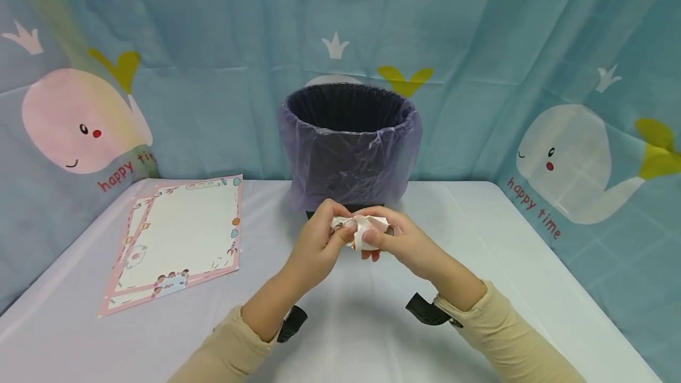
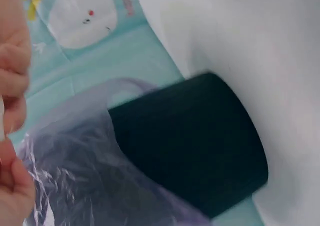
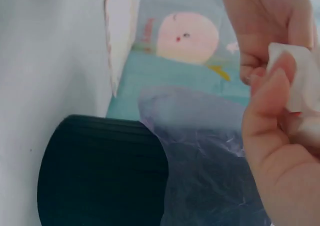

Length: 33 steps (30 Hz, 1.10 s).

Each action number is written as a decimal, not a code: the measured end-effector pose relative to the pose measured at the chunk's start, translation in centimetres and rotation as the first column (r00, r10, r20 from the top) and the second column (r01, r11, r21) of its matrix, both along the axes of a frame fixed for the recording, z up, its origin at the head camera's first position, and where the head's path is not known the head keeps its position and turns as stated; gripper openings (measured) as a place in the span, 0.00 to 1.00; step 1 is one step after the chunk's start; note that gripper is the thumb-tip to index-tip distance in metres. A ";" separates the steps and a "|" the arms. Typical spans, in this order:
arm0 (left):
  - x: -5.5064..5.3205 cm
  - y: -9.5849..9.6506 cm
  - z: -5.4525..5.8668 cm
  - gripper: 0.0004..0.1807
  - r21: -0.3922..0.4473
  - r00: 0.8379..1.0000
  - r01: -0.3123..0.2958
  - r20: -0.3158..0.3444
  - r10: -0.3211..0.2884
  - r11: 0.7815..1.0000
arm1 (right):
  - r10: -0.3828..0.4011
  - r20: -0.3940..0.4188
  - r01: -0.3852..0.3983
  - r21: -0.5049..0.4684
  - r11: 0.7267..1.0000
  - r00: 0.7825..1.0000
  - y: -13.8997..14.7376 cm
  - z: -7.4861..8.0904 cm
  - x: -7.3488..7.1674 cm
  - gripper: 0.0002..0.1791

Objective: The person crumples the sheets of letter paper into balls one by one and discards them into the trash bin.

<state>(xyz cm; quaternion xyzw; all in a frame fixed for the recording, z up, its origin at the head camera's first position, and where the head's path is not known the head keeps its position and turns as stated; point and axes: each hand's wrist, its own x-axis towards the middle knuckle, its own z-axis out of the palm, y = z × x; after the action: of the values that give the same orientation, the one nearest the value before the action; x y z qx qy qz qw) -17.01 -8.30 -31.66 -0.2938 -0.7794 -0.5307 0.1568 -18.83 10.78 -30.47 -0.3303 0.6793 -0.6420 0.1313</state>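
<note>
Paper (image 1: 363, 227): crumpled, looks mid-crush.
Left grip (image 1: 320, 238), right grip (image 1: 402, 235): both pinching paper.
Bin (image 1: 351, 161): bag-lined, behind; next move likely wants tighter squeezing first.

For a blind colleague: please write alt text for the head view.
A person's left grip and right grip hold crumpled paper in front of a dark bin with a purple bag. Pink-bordered sheets lie on the white table at left; a blue curtain hangs behind.
</note>
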 end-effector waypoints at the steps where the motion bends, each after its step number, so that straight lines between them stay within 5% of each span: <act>1: 0.0 -0.1 0.0 0.06 -0.031 1.000 0.008 0.004 -0.008 0.999 | 0.007 -0.002 -0.007 0.008 1.000 1.000 0.1 0.0 -0.1 0.28; 5: 0.1 -0.7 0.1 0.12 -0.069 0.991 0.106 0.090 -0.100 0.992 | -0.047 -0.066 0.045 -0.024 0.999 0.997 0.0 -0.4 -0.2 0.17; 8: 0.2 -0.6 0.2 0.25 0.021 0.962 0.156 0.222 -0.156 0.988 | -0.184 -0.157 0.173 -0.081 0.982 0.970 -0.4 -0.9 -0.2 0.11; 11: 0.0 -0.1 0.0 0.30 0.152 0.932 0.117 0.325 -0.161 0.982 | -0.325 -0.184 0.307 -0.123 0.944 0.928 -0.8 -1.2 -0.3 0.08; 13: -0.2 0.3 -0.2 0.23 0.224 0.932 0.045 0.341 -0.121 0.974 | -0.361 -0.196 0.348 -0.099 0.932 0.912 -1.1 -1.2 -0.2 0.06; 17: -0.8 0.3 -0.3 0.11 0.299 0.942 -0.078 0.334 -0.027 0.951 | -0.254 -0.282 0.284 0.070 0.956 0.925 -1.2 -1.0 0.4 0.16; 20: -1.3 -0.4 -0.2 0.11 0.333 0.925 -0.079 0.376 -0.055 0.940 | -0.094 -0.336 0.169 0.203 0.965 0.937 -0.4 -0.5 0.6 0.31; 23: -1.7 -1.1 -0.2 0.14 0.304 0.908 0.057 0.381 -0.176 0.951 | 0.071 -0.348 0.018 0.246 0.969 0.935 0.4 0.0 -0.1 0.47; 26: -2.2 -1.2 -0.7 0.21 0.286 0.876 0.210 0.369 -0.310 0.935 | 0.198 -0.323 -0.128 0.225 0.966 0.925 0.6 0.1 -0.9 0.63; 29: -2.4 -0.9 -1.0 0.26 0.342 0.840 0.205 0.420 -0.344 0.917 | 0.173 -0.338 -0.108 0.202 0.973 0.925 0.2 -0.2 -1.1 0.69; 33: -2.2 -0.5 -1.0 0.31 0.399 0.803 0.050 0.529 -0.275 0.915 | -0.018 -0.394 0.090 0.165 0.982 0.919 -0.2 -0.6 -1.0 0.66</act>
<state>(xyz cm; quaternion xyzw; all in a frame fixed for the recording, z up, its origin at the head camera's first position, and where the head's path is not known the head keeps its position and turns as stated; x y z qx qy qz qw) -19.24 -8.84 -32.70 -0.1521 -0.6485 -0.7415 -0.0808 -19.83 10.55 -31.12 -0.4194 0.7559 -0.5027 0.0047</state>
